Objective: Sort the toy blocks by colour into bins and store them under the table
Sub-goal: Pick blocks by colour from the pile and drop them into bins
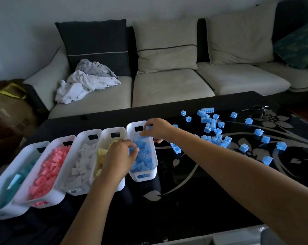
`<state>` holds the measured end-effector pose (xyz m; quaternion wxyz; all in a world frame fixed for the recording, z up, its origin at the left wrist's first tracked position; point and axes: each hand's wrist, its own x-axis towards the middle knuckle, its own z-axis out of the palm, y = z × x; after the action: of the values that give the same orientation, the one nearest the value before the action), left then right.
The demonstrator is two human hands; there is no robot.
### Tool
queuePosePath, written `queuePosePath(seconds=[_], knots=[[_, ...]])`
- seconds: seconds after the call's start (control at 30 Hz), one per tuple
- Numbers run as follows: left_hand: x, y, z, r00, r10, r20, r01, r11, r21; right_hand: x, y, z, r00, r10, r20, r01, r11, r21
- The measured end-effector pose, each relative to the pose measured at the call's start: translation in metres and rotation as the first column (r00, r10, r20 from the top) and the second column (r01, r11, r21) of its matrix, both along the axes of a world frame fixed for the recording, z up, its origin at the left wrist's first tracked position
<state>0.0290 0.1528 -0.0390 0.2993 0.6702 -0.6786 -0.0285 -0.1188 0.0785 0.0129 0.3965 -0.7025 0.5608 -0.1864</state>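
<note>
On the near table [202,200] edge: row of five white bins [59,197], sorted by colour. Left hand [118,157]: fingers curled into the blue bin [132,127] contents (grip unclear). Right hand [158,129]: pinches one blue block [148,128] over that bin's far end. Beyond, right: loose blue blocks [213,125] scattered on tabletop. Farthest: sofa [167,87].

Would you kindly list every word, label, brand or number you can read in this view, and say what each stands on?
No text can be read anywhere in this view.
On the brown bag with yellow handles: pale printed marks, too blurred to read.
On the white plastic bins and the blue toy blocks: no labels or lettering visible.
</note>
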Motion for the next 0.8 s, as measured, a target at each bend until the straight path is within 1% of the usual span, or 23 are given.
queuePosePath(seconds=[0.03,0.1,0.17,0.2,0.3,0.37,0.4,0.5,0.6,0.63,0.67,0.7,0.8], knots=[[0.0,0.0,0.0,1.0,-0.002,0.002,0.002,1.0,0.003,0.002,-0.003,0.0,0.993,0.031,-0.111,-0.04,0.996,-0.08],[0.0,-0.001,-0.001,1.0,-0.006,0.0,0.006,1.0,0.008,0.008,-0.009,0.003,0.956,0.069,-0.287,-0.121,0.978,-0.168],[0.001,-0.002,-0.002,1.0,-0.006,0.002,0.006,1.0,0.012,0.014,-0.016,0.007,0.928,0.075,-0.366,-0.147,0.974,-0.174],[0.0,-0.002,-0.002,1.0,-0.004,0.01,0.004,1.0,0.018,0.016,-0.019,0.008,0.926,0.079,-0.368,-0.142,0.979,-0.147],[-0.004,-0.002,-0.003,0.999,0.005,0.054,-0.007,1.0,0.03,0.017,-0.025,0.008,0.948,0.113,-0.298,-0.141,0.987,-0.076],[-0.007,-0.001,-0.004,0.997,0.01,0.077,-0.012,1.0,0.027,0.014,-0.029,0.005,0.962,0.114,-0.249,-0.142,0.985,-0.1],[-0.007,-0.001,-0.005,0.997,0.009,0.079,-0.011,1.0,0.024,0.013,-0.031,0.001,0.974,0.105,-0.199,-0.127,0.986,-0.103],[-0.008,0.0,-0.005,0.997,0.019,0.075,-0.02,1.0,0.017,0.007,-0.034,-0.004,0.997,0.059,0.043,-0.057,0.997,-0.043],[-0.01,0.003,-0.001,0.999,0.027,0.029,-0.026,1.0,-0.012,-0.016,-0.033,0.004,0.958,0.037,0.283,-0.051,0.998,0.041],[-0.012,0.005,0.002,1.0,0.014,0.008,-0.013,0.999,-0.035,-0.028,-0.031,0.007,0.942,0.008,0.335,-0.029,0.998,0.056],[-0.016,0.007,0.004,1.0,-0.009,-0.004,0.008,0.998,-0.063,-0.041,-0.03,0.009,0.936,-0.023,0.352,0.003,0.998,0.057],[-0.02,0.009,0.007,0.999,-0.039,-0.01,0.038,0.995,-0.092,-0.056,-0.03,0.009,0.941,-0.045,0.336,0.034,0.999,0.04],[-0.043,0.014,0.013,0.987,-0.152,-0.046,0.145,0.981,-0.132,-0.108,-0.026,-0.006,0.976,-0.102,0.193,0.111,0.993,-0.033]])
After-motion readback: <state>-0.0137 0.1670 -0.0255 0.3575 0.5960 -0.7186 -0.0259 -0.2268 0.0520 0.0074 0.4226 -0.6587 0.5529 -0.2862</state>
